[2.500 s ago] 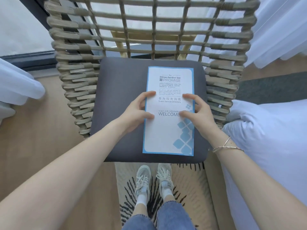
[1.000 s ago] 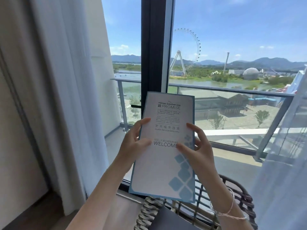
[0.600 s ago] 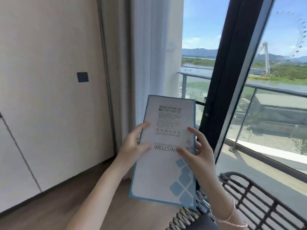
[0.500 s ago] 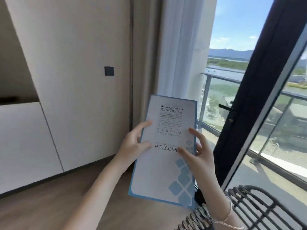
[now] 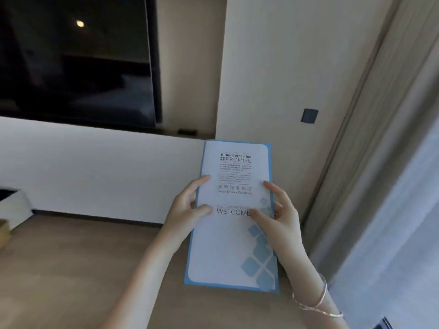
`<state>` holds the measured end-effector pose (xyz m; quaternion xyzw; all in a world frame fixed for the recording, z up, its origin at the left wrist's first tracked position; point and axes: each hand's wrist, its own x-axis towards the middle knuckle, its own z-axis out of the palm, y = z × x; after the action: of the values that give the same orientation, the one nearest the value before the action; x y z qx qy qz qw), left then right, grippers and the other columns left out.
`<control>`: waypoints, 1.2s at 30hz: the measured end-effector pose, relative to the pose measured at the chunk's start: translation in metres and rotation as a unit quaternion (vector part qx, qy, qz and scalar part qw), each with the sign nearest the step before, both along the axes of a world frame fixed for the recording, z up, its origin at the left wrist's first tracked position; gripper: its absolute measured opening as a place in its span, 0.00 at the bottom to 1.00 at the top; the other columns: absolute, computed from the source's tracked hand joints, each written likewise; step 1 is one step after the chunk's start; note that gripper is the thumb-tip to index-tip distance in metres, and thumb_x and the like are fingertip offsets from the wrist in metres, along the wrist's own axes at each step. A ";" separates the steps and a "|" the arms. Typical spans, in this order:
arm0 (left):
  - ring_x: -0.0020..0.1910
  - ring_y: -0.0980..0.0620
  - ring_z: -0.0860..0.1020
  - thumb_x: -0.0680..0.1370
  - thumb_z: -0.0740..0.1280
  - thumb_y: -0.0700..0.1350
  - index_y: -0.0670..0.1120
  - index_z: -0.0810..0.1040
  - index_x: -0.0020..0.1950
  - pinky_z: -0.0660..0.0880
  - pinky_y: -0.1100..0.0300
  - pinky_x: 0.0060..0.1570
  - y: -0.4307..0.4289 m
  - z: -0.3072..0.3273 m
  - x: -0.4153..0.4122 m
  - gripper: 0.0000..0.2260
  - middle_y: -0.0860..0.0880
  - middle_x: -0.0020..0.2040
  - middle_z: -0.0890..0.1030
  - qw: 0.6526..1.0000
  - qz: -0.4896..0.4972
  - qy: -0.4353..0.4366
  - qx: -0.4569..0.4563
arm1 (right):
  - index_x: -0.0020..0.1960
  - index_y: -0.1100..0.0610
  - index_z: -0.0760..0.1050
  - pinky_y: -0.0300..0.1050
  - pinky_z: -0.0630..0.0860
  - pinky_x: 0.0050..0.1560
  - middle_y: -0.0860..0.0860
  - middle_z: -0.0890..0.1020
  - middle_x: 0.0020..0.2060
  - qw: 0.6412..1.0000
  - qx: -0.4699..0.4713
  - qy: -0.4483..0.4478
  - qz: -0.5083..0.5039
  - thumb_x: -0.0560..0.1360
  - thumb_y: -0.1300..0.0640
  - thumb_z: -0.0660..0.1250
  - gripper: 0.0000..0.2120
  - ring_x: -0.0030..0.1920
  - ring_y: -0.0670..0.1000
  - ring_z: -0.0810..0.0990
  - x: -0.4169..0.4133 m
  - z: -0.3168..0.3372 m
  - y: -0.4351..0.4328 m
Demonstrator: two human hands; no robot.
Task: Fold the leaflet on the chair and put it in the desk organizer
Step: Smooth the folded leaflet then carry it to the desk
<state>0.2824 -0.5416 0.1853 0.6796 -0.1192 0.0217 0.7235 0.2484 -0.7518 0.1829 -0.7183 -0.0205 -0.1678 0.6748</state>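
dark TV [image 5: 76,60] on wall | wall switch [image 5: 309,116] | curtain [image 5: 392,210] R | wood floor [image 5: 71,269]

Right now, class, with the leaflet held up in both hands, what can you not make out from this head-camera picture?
- Desk organizer: not identifiable in the head view; a white object is cut off by the left edge.
- Leaflet small print: blurred, too small to read.
- Leaflet's back, and any fold: hidden behind its front.
- Fingers behind the leaflet: left hand and right hand partly covered by the paper.
- Chair: out of frame.
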 end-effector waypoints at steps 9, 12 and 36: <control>0.48 0.55 0.83 0.71 0.67 0.28 0.56 0.76 0.65 0.79 0.64 0.45 0.204 -0.011 0.026 0.29 0.49 0.53 0.86 0.973 0.231 0.004 0.000 | 0.64 0.45 0.74 0.40 0.81 0.34 0.49 0.88 0.45 0.971 -0.004 0.014 0.240 0.72 0.70 0.72 0.28 0.39 0.50 0.87 0.123 -0.005 0.209; 0.47 0.53 0.82 0.68 0.68 0.32 0.56 0.77 0.63 0.78 0.60 0.46 0.251 -0.022 0.023 0.29 0.48 0.52 0.86 0.953 0.303 0.021 -0.011 | 0.64 0.43 0.74 0.44 0.83 0.36 0.50 0.88 0.46 0.952 -0.006 0.027 0.306 0.72 0.69 0.72 0.28 0.41 0.52 0.87 0.150 -0.018 0.269; 0.61 0.42 0.79 0.72 0.66 0.28 0.50 0.73 0.68 0.80 0.52 0.50 0.593 -0.058 0.137 0.28 0.42 0.66 0.77 0.724 0.687 0.012 -0.061 | 0.61 0.42 0.75 0.46 0.83 0.45 0.49 0.87 0.50 0.705 0.008 0.097 0.702 0.71 0.71 0.73 0.29 0.50 0.53 0.86 0.380 -0.063 0.774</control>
<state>0.4194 0.0514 0.1273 0.5304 0.3907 0.5115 0.5517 0.6281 0.0218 0.1196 -0.5030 -0.4524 0.4251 0.6014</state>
